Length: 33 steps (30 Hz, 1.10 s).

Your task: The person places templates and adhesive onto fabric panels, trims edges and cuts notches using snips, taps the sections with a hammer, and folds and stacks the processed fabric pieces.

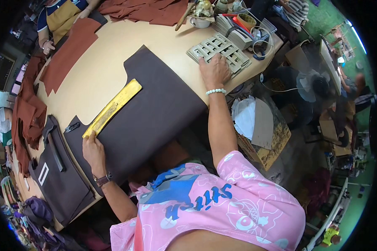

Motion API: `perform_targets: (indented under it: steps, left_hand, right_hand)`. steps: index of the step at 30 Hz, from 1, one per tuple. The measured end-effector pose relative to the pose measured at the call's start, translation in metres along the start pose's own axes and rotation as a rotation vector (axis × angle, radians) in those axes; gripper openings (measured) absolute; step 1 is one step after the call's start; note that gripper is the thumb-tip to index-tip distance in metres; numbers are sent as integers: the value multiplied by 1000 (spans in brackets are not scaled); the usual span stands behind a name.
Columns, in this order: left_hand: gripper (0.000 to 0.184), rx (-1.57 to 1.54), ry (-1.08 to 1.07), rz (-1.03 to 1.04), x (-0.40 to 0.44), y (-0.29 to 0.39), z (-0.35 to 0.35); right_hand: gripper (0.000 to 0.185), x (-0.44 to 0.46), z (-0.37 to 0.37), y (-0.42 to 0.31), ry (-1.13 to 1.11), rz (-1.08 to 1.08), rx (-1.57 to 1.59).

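A large dark brown leather-like piece (163, 100) lies on the table in front of me, part of it hanging over the near edge. On it rests a long yellow strip (113, 108) with a worn, dirty middle. My left hand (94, 152) grips the lower end of this strip between thumb and fingers. Farther right, my right hand (215, 70) has its fingers curled on the near side of a cream slotted panel (222, 47), which appears to be stacked on others. A small dark metal tool (72, 127) sits by the brown piece's left corner.
Left are more dark pieces (67, 184) with a hammer (54, 148) and a white rectangular frame (43, 174). Reddish-brown leather (73, 52) lies near another person (63, 19). A white cup (200, 23) and cable (270, 42) stand back right. A box (259, 129) is below the table edge.
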<state>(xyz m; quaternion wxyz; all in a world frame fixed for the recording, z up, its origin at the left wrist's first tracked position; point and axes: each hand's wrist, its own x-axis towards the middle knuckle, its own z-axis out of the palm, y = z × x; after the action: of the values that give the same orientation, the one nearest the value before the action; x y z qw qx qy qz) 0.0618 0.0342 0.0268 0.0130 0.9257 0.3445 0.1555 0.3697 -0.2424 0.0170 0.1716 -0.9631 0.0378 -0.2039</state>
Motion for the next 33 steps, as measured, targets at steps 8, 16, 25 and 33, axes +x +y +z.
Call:
perform_targets:
  steps: [8, 16, 25, 33]
  left_hand:
    - [23, -5, -61, -14, 4, 2, -4]
    - [24, -7, -5, 12, 0, -8, 5]
    - [24, -5, -21, 79, -1, -13, 2]
    - [25, 22, -28, 106, -2, -15, -1]
  right_hand:
    - [54, 5, -12, -4, -129, 10, -45]
    - [45, 10, -18, -11, -165, -91, -145]
    - [16, 14, -15, -29, -201, -419, -350]
    - [15, 12, -10, -32, -158, -329, -388]
